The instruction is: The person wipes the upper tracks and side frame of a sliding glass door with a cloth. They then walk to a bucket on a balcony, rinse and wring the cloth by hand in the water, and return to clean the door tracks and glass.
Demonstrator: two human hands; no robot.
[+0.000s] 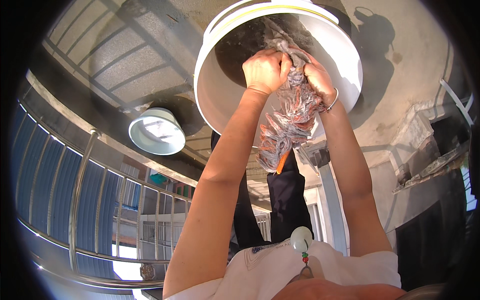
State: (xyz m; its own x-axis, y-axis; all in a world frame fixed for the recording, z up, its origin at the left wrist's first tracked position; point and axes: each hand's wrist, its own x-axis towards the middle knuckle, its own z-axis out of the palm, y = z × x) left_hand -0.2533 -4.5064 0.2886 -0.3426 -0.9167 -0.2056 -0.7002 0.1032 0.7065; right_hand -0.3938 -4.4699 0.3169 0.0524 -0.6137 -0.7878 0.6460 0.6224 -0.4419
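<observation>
My left hand [264,69] is closed in a fist around a wet, twisted, shaggy grey-and-orange cloth, perhaps a mop cover or duster head [296,108]. My right hand [318,75], with a bangle at the wrist, grips the same cloth just to the right. The cloth's greyer end [275,32] hangs over a large white plastic bucket [232,101], which holds dark water [234,56]. Its fringed end droops toward me past the near rim, where an orange strip [283,162] sticks out. My right fingers are partly hidden by the cloth.
A pale basin [157,131] stands on the concrete floor [127,48] left of the bucket. Farther left, a metal railing [84,202] runs along a raised ledge [142,157]. A broken-edged masonry structure [416,146] is at the right.
</observation>
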